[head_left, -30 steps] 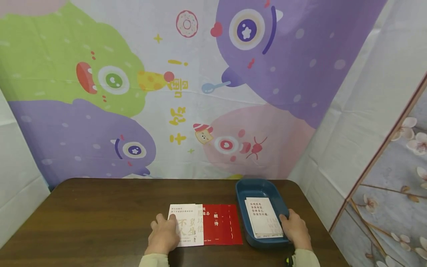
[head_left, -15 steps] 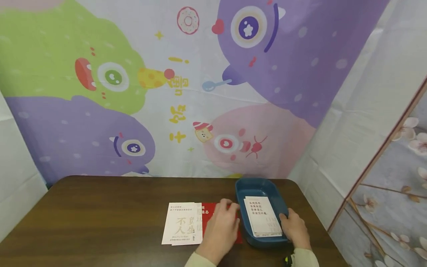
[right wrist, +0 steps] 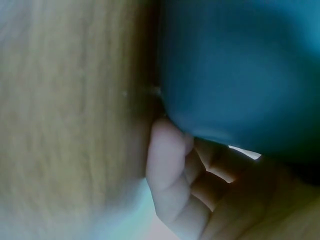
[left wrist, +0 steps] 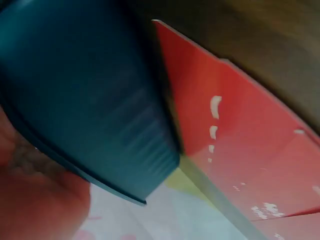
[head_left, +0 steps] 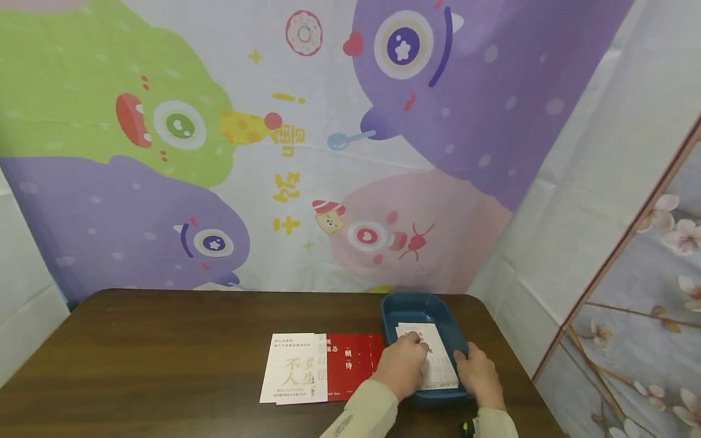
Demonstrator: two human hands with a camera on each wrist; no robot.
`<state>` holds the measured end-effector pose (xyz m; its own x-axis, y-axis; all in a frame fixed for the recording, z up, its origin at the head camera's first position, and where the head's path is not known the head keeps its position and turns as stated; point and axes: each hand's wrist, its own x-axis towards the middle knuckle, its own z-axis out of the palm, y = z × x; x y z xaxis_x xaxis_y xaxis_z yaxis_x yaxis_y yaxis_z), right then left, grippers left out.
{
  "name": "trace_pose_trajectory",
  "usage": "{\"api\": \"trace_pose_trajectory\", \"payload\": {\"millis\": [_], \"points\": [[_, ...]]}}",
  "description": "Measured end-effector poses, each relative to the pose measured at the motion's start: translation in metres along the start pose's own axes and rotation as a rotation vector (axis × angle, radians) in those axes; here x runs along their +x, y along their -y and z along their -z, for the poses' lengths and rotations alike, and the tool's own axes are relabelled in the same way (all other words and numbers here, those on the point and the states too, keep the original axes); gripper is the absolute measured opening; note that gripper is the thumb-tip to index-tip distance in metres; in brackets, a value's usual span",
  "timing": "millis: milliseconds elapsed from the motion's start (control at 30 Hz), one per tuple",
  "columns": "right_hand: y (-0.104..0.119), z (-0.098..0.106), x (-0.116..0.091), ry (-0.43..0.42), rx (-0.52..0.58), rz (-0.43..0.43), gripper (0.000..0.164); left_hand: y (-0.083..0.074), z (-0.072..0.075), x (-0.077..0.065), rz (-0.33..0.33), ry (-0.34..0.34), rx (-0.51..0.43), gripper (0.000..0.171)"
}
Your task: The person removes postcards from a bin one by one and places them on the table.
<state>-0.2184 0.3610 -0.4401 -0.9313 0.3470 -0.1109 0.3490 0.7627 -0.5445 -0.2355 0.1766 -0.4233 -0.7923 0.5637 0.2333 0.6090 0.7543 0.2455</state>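
A blue plastic tray (head_left: 413, 311) stands at the right of the table and holds a stack of white printed cards (head_left: 441, 368). My left hand (head_left: 401, 367) reaches over its left rim, with bent fingers on the top card. Whether they pinch it is hidden. My right hand (head_left: 481, 376) grips the tray's right rim, thumb on top; in the right wrist view its fingers (right wrist: 167, 155) curl against the outer wall. Left of the tray, red cards (head_left: 344, 380) with white lettering lie flat. White cards (head_left: 290, 368) overlap them at their left side.
The dark brown wooden table (head_left: 164, 353) reaches back to a cloth (head_left: 285, 255) printed with cartoon monsters. A panel with a blossom pattern (head_left: 652, 340) stands at the right.
My left hand has moved right, from the white cards across the red ones to the card stack in the tray. The white cards now lie uncovered. My right hand has stayed on the tray.
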Motion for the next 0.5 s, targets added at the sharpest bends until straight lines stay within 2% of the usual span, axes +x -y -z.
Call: {"api": "trace_pose_trajectory", "payload": {"millis": [100, 267, 500], "points": [[0.0, 0.001, 0.0, -0.009, -0.001, 0.023, 0.054, -0.004, -0.001, 0.003, 0.001, 0.008, 0.076, 0.049], [-0.001, 0.001, 0.0, -0.005, 0.002, 0.023, 0.053, -0.01, -0.002, 0.003, 0.001, 0.046, 0.191, 0.032], [-0.002, 0.0, -0.002, -0.001, 0.008, 0.019, 0.052, -0.014, -0.002, 0.003, 0.031, 0.07, 0.225, 0.032]]}}
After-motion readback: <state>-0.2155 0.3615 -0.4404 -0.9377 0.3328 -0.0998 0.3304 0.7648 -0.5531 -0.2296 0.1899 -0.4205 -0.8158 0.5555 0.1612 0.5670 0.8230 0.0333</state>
